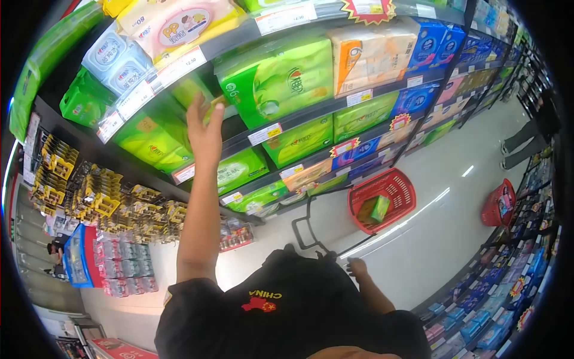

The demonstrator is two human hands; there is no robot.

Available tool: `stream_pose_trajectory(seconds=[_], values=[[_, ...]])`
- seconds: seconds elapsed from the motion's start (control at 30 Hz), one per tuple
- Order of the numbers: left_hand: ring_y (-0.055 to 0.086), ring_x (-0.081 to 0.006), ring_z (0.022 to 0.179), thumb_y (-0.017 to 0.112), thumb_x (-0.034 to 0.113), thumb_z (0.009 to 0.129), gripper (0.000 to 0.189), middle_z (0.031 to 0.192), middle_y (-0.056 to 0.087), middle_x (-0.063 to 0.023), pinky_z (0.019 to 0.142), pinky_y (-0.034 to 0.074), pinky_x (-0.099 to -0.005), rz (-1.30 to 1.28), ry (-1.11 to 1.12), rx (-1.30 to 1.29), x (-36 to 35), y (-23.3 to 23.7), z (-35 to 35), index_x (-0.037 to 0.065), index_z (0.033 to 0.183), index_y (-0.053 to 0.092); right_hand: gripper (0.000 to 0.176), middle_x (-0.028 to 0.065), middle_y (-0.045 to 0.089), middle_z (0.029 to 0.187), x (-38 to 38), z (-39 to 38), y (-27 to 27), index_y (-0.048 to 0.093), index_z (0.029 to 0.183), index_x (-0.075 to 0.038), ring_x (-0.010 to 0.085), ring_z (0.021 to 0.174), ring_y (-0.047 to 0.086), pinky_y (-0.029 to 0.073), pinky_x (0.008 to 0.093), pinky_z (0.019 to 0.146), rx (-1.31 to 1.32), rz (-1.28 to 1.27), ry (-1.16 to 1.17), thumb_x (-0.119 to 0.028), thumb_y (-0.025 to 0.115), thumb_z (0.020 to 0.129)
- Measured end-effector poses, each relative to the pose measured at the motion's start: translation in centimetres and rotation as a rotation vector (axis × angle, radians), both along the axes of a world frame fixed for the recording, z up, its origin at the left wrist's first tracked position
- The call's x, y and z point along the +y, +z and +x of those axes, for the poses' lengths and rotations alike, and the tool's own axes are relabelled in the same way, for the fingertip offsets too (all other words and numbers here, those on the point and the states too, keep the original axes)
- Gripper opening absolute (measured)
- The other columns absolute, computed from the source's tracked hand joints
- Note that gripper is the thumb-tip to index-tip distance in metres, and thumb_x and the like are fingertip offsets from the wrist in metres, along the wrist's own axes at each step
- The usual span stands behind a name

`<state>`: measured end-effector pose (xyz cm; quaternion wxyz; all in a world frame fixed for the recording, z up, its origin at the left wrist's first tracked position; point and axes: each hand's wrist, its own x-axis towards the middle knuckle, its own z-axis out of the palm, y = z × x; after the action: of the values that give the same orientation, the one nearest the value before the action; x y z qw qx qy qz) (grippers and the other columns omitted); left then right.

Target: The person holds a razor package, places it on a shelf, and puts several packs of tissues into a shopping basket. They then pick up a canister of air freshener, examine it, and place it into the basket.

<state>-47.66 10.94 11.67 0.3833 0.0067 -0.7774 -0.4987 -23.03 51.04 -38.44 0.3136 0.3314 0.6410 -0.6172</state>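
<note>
My left hand [205,128] reaches up to the shelf, fingers apart, next to a green package [190,93] partly hidden behind it. A large green tissue pack [278,81] stands just right of the fingers, on the same shelf. Lower down, my right hand [357,268] hangs beside my body, its fingers small and partly curled; whether it holds anything is unclear. Beyond it a red shopping basket [408,209] stands on the floor with a green and yellow box [379,209] inside. A dark handle frame [303,232] extends from the basket toward me.
Price tags line the shelf edge [265,134]. Hanging yellow packets [104,191] and stacked drink packs [127,266] are at left. Another red basket [497,203] and a person's legs [519,140] are at right, near a second stocked shelf [496,299].
</note>
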Motion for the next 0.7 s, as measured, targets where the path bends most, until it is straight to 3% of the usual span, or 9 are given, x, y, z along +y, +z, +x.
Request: stream_pose_trajectory(seconds=[0.1, 0.3, 0.47, 0.6, 0.7], values=[[0.043, -0.0339, 0.129, 0.069, 0.026, 0.086, 0.071, 0.142, 0.036, -0.0234, 0.101, 0.042, -0.0409, -0.013, 0.034, 0.001, 0.8, 2.0, -2.1, -0.005, 0.142, 0.038, 0.040, 0.0116, 0.064, 0.087, 1.0, 1.9, 0.4, 0.061, 0.110, 0.000, 0.0199, 0.067, 0.061, 0.048, 0.0323, 0.054, -0.037, -0.030, -0.025, -0.034, 0.063, 0.088], [0.043, -0.0314, 0.130, 0.066, 0.026, 0.086, 0.065, 0.144, 0.043, -0.0209, 0.105, 0.037, -0.0422, -0.024, -0.006, -0.034, -0.3, 2.4, -6.6, 0.000, 0.141, 0.044, 0.036, 0.0116, 0.062, 0.085, 3.5, 4.2, 0.4, 0.060, 0.109, -0.002, 0.0212, 0.065, 0.060, 0.046, 0.0331, 0.051, -0.182, 0.062, -0.133, -0.031, 0.062, 0.088], [0.053, -0.0259, 0.116, 0.064, 0.017, 0.084, 0.047, 0.123, 0.059, -0.0179, 0.101, 0.039, -0.0336, 0.243, -0.153, -0.030, -1.2, 2.3, -9.0, -0.001, 0.127, 0.058, 0.032, 0.0087, 0.059, 0.078, 3.6, 3.3, 1.7, 0.059, 0.104, -0.002, 0.0192, 0.059, 0.057, 0.042, 0.0323, 0.048, -0.163, 0.142, -0.182, -0.029, 0.063, 0.087], [0.056, -0.0219, 0.107, 0.062, 0.013, 0.086, 0.033, 0.116, 0.063, -0.0150, 0.094, 0.042, -0.0323, 0.353, -0.202, 0.073, -1.1, 2.1, -9.9, -0.002, 0.116, 0.064, 0.037, 0.0100, 0.063, 0.086, 1.4, -0.2, 3.1, 0.059, 0.109, -0.002, 0.0194, 0.067, 0.062, 0.047, 0.0324, 0.051, -0.046, 0.023, -0.182, -0.032, 0.063, 0.088], [0.057, -0.0218, 0.103, 0.061, 0.012, 0.088, 0.024, 0.113, 0.064, -0.0143, 0.092, 0.043, -0.0327, 0.288, -0.147, 0.099, -1.5, 1.7, -10.3, -0.001, 0.107, 0.068, 0.039, 0.0097, 0.065, 0.092, -2.0, -4.5, 9.3, 0.060, 0.110, -0.003, 0.0188, 0.077, 0.063, 0.049, 0.0319, 0.061, 0.123, -0.024, -0.146, -0.034, 0.063, 0.088]])
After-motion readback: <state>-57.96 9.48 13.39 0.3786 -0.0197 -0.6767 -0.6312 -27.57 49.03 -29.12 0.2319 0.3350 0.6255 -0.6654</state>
